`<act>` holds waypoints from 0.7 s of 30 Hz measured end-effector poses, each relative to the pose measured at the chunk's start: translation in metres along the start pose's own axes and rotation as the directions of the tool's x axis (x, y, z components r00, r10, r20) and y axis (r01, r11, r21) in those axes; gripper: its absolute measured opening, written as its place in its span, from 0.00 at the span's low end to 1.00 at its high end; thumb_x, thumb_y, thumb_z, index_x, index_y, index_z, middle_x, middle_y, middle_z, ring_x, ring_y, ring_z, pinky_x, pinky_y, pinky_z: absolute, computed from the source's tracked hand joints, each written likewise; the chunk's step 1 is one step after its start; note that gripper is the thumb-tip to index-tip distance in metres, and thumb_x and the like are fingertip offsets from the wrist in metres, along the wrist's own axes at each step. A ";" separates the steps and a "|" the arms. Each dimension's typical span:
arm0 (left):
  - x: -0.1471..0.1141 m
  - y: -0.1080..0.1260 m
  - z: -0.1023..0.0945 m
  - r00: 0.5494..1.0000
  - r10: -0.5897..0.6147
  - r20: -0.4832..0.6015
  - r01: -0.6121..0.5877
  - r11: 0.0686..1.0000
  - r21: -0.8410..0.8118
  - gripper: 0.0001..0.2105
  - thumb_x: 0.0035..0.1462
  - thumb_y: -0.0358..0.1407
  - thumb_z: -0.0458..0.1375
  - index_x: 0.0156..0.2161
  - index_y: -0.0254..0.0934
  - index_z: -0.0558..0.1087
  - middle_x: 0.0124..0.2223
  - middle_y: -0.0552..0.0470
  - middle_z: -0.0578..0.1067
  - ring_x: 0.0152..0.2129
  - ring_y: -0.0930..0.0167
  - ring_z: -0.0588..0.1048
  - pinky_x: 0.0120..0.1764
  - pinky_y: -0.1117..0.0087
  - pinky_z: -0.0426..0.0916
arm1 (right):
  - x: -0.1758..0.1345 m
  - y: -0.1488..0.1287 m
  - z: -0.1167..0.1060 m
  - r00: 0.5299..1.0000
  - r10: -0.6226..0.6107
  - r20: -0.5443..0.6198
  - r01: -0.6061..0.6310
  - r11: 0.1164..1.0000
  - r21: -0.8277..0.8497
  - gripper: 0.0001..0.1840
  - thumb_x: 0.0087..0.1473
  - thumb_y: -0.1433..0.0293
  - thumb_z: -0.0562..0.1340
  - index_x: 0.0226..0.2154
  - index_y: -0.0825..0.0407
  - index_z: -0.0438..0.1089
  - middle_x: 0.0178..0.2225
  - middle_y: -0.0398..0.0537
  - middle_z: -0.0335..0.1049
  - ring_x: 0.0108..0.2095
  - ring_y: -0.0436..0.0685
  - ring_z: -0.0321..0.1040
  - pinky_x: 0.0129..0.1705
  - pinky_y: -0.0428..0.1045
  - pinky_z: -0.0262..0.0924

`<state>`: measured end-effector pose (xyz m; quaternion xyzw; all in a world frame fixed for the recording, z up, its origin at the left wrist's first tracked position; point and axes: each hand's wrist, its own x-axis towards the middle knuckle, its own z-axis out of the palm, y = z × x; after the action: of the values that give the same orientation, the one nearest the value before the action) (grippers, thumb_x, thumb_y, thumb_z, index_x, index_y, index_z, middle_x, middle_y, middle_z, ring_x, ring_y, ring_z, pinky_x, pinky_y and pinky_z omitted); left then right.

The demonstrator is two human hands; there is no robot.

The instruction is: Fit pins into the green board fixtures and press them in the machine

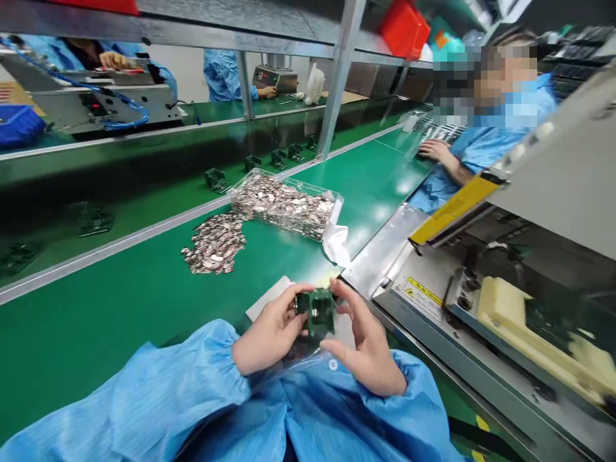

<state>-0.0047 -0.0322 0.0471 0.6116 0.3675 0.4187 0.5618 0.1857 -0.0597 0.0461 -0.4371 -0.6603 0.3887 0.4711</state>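
Note:
In front of my chest is a small boxy green circuit board assembly point(320, 312), with an open-looking frame facing me. My left hand point(269, 333) grips its left side between thumb and fingers. At its right side is my right hand point(368, 343), curved round it, index fingertip at the upper right corner and thumb near the lower edge. Beyond them, on the green work surface point(144, 340), a clear plastic tray point(289, 202) holds a mass of small silvery metal pieces. A loose pile of the same pieces point(216, 244) lies left of that tray.
White crumpled material point(335, 244) hangs at the tray's right end. To my right stands a machine with a yellow-edged guard point(455, 212) and a cream fixture point(510, 308). Several board assemblies point(215, 179) sit along the far strip. A co-worker's hand point(436, 151) rests farther right.

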 end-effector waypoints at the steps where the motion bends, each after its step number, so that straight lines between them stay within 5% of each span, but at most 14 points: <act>1: 0.002 0.009 0.003 0.993 0.004 0.115 -0.004 1.000 0.002 0.18 0.58 0.38 0.58 0.54 0.42 0.69 0.36 0.48 0.77 0.29 0.67 0.77 0.29 0.69 0.74 | -0.010 -0.005 -0.013 0.999 -0.019 0.030 0.020 1.000 -0.018 0.38 0.52 0.63 0.70 0.62 0.44 0.56 0.60 0.54 0.61 0.59 0.65 0.59 0.56 0.59 0.60; 4: 0.028 0.035 0.019 0.882 0.067 0.466 -0.107 0.993 0.058 0.26 0.56 0.37 0.60 0.60 0.45 0.64 0.36 0.48 0.79 0.27 0.67 0.78 0.28 0.69 0.74 | -0.046 -0.018 -0.056 0.998 -0.013 -0.059 0.013 1.000 -0.010 0.37 0.48 0.58 0.72 0.58 0.45 0.62 0.53 0.54 0.69 0.52 0.66 0.67 0.54 0.60 0.64; 6: 0.061 0.049 0.043 0.789 0.151 0.595 -0.263 0.959 0.106 0.29 0.55 0.37 0.62 0.62 0.44 0.62 0.43 0.45 0.79 0.35 0.64 0.79 0.34 0.66 0.76 | -0.073 -0.024 -0.091 0.942 -0.017 -0.335 0.001 0.999 -0.047 0.37 0.45 0.55 0.73 0.56 0.47 0.66 0.51 0.55 0.70 0.50 0.67 0.69 0.52 0.61 0.66; 7: 0.079 0.055 0.061 0.754 0.209 0.623 -0.357 0.926 0.122 0.29 0.55 0.37 0.62 0.61 0.43 0.62 0.47 0.44 0.78 0.40 0.62 0.79 0.40 0.63 0.76 | -0.087 -0.026 -0.109 0.848 -0.051 -0.528 0.008 0.997 -0.083 0.38 0.45 0.54 0.73 0.55 0.48 0.66 0.52 0.56 0.69 0.51 0.68 0.69 0.52 0.62 0.66; 9: 0.114 0.063 0.109 0.707 0.334 0.624 -0.517 0.845 0.134 0.27 0.54 0.38 0.63 0.58 0.39 0.66 0.54 0.40 0.74 0.50 0.58 0.75 0.50 0.57 0.71 | -0.111 -0.028 -0.146 0.491 -0.162 -0.856 0.008 0.983 -0.181 0.37 0.44 0.54 0.72 0.55 0.48 0.67 0.54 0.55 0.67 0.52 0.69 0.67 0.55 0.66 0.62; 11: 0.142 0.066 0.164 0.685 0.396 0.611 -0.582 0.803 0.131 0.29 0.51 0.39 0.65 0.57 0.34 0.66 0.58 0.35 0.70 0.55 0.54 0.70 0.57 0.52 0.65 | -0.130 -0.029 -0.177 0.149 -0.223 -0.963 -0.026 0.973 -0.229 0.36 0.42 0.58 0.73 0.53 0.48 0.67 0.55 0.55 0.65 0.54 0.70 0.65 0.57 0.70 0.57; 12: 0.152 0.067 0.191 0.685 0.394 0.613 -0.583 0.801 0.138 0.32 0.50 0.40 0.66 0.59 0.31 0.64 0.60 0.32 0.68 0.58 0.52 0.67 0.59 0.51 0.63 | -0.137 -0.029 -0.190 0.059 -0.225 -0.973 -0.046 0.973 -0.228 0.36 0.40 0.60 0.74 0.52 0.49 0.68 0.55 0.55 0.65 0.55 0.71 0.64 0.58 0.71 0.54; 14: 0.167 0.067 0.237 0.690 0.347 0.635 -0.560 0.812 0.164 0.38 0.49 0.42 0.66 0.62 0.28 0.59 0.63 0.29 0.63 0.61 0.50 0.63 0.60 0.51 0.60 | -0.145 -0.031 -0.210 0.039 -0.191 -0.981 -0.090 0.977 -0.194 0.37 0.38 0.62 0.75 0.52 0.50 0.68 0.55 0.57 0.65 0.55 0.72 0.63 0.59 0.72 0.52; 17: 0.179 0.070 0.277 0.695 0.219 0.685 -0.474 0.856 0.207 0.42 0.50 0.44 0.65 0.65 0.29 0.53 0.61 0.29 0.66 0.58 0.49 0.66 0.56 0.48 0.64 | -0.143 -0.034 -0.228 0.168 -0.177 -0.970 -0.127 0.972 -0.199 0.40 0.39 0.61 0.74 0.55 0.51 0.66 0.56 0.59 0.65 0.56 0.72 0.64 0.60 0.70 0.51; 21: 0.183 0.074 0.264 0.752 0.225 0.620 -0.340 0.938 0.072 0.39 0.46 0.41 0.68 0.61 0.29 0.60 0.55 0.32 0.71 0.52 0.53 0.72 0.53 0.53 0.68 | -0.118 -0.035 -0.251 0.392 -0.194 -0.899 -0.211 0.932 -0.293 0.40 0.43 0.57 0.72 0.57 0.52 0.65 0.54 0.59 0.68 0.56 0.69 0.64 0.61 0.65 0.53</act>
<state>0.3069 0.0284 0.1343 0.8093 0.1089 0.2476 0.5214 0.4400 -0.1568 0.1090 -0.6601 -0.3466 -0.0435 0.6651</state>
